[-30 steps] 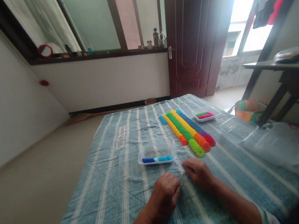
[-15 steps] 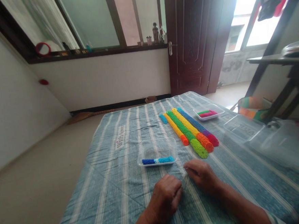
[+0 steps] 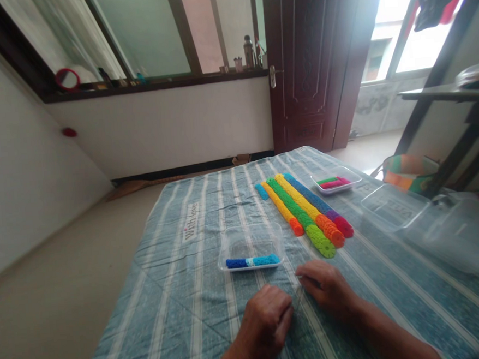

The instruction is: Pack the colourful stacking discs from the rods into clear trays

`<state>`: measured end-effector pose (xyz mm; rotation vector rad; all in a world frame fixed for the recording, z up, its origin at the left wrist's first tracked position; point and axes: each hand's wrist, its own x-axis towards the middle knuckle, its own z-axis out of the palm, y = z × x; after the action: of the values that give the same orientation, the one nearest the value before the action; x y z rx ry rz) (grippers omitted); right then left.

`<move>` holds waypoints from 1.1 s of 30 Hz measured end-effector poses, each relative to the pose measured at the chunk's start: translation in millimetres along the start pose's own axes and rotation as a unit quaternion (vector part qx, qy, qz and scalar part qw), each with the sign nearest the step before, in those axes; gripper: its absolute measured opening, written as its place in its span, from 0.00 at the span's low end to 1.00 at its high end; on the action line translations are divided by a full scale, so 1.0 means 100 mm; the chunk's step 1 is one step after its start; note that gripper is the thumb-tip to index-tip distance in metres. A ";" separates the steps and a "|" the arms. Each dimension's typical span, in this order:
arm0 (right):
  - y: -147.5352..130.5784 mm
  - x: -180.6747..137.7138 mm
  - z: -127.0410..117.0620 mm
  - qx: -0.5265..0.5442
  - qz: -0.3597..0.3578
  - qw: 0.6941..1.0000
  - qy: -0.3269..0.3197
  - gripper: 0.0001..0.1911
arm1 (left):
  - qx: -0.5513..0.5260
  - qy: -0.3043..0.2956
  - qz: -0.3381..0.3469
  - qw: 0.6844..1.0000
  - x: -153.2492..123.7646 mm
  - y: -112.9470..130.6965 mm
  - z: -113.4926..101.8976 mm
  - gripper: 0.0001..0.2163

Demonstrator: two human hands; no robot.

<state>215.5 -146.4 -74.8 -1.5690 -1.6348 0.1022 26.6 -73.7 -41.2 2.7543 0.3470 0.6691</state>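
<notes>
My left hand [image 3: 266, 321] rests on the blue striped cloth [image 3: 178, 298] with its fingers curled under, nothing visible in them. My right hand [image 3: 327, 285] lies just to its right, also curled, fingertips pressed on the cloth. Just beyond both hands stands a clear tray [image 3: 249, 239] with a short row of dark and light blue toothed discs [image 3: 253, 261] along its near wall. Behind it, long rows of coloured discs [image 3: 303, 213] in yellow, green, blue, orange and red lie side by side on the cloth.
A small tray [image 3: 337, 188] with pink and green pieces sits at the far right of the rows. A clear tray [image 3: 393, 208] and a larger clear container [image 3: 460, 232] lie to the right. A dark door [image 3: 309, 60], a dark table [image 3: 463, 98] and a colourful basket [image 3: 407, 170] are beyond.
The view has shifted slightly. Both hands stay resting on the cloth in nearly the same place.
</notes>
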 end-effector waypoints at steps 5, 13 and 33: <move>0.01 -0.02 0.00 0.011 0.003 1.000 -0.014 0.07 | -0.003 0.000 -0.003 1.000 -0.03 -0.02 0.02 0.07; 0.02 -0.03 0.00 0.023 0.001 0.999 -0.023 0.08 | -0.026 0.011 -0.004 1.000 -0.02 -0.06 0.03 0.06; -0.02 -0.01 -0.10 0.018 -0.001 0.998 -0.059 0.07 | -0.044 0.005 -0.020 0.999 0.02 -0.08 0.04 0.07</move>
<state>219.9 -152.1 -67.3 -1.5594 -1.7160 0.2270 28.8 -66.6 -46.2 2.6539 0.3664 0.6730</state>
